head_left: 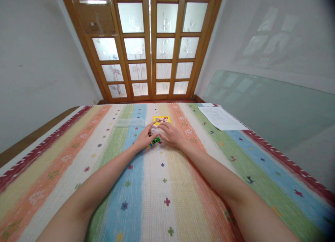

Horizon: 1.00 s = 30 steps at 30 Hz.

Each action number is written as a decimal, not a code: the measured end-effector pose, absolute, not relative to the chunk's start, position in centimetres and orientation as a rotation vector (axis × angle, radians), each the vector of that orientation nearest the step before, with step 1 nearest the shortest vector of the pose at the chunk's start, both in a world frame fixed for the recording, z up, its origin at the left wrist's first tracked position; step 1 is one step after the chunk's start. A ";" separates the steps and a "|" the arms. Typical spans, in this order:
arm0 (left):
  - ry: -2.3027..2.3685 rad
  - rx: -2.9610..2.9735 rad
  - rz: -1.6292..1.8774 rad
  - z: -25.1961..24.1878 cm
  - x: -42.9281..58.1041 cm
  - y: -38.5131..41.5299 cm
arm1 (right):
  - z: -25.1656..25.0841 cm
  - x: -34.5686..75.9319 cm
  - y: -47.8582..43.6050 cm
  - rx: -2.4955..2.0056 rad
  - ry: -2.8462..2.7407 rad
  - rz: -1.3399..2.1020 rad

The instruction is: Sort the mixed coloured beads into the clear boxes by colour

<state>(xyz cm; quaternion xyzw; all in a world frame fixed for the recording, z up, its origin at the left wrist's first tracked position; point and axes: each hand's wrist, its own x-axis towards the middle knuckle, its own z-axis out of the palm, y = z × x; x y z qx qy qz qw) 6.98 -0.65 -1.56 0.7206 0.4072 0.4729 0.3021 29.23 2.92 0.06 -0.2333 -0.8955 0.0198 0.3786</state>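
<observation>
My left hand (145,137) and my right hand (170,133) meet near the middle of the table, fingers curled around a small clear plastic bag (155,129). Its outline is partly covered by my fingers. Just below the bag, a little pile of small colourful pieces, mostly green with some blue and yellow (155,141), lies on the cloth between my hands; they look like toy bricks, too small to be sure. A yellow printed card or box (161,120) lies right behind my fingertips.
A clear plastic case (130,122) lies left of the yellow card. White printed sheets (221,118) rest at the far right of the striped tablecloth (154,200). Beyond the table stand wooden doors with glass panes (151,60); a glass sheet (261,102) leans at the right wall.
</observation>
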 end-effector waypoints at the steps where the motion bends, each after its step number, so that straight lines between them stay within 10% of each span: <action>1: 1.070 1.904 1.266 -1.6 7.1 -0.7 | 0.1 29.2 2.8 -0.590 -2.294 0.051; 30: 0.898 2.072 1.221 -0.2 7.4 -2.2 | -0.3 29.6 4.2 -0.986 -1.700 0.702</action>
